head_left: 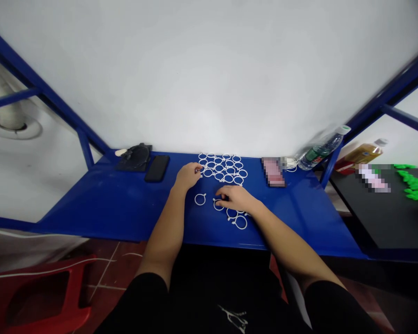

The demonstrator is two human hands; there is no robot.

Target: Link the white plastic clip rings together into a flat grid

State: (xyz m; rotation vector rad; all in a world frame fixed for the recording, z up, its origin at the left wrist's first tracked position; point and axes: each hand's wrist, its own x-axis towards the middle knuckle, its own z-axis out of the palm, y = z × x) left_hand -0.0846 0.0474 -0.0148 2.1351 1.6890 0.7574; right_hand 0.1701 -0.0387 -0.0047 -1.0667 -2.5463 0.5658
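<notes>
White plastic rings with small eyelets, like curtain rings (219,179), lie in close rows on the blue table by the wall. My left hand (188,176) is at the left end of these rows, its thumb and fingertips closed on a ring mostly hidden by the fingers. One loose ring (199,205) rests on the table between my hands. Lower right, my right hand (237,197) hovers with thumb and forefinger apart around another ring (216,208). Several more rings (241,228) lie beneath and in front of that hand, some partly covered.
On the blue table (125,204), a black phone (157,168) and a dark plastic bag (135,157) lie left. A blurred pinkish object (273,172), white cable (291,163) and water bottle (322,150) are right. Blue frame bars flank both sides; a red stool (73,287) stands below left.
</notes>
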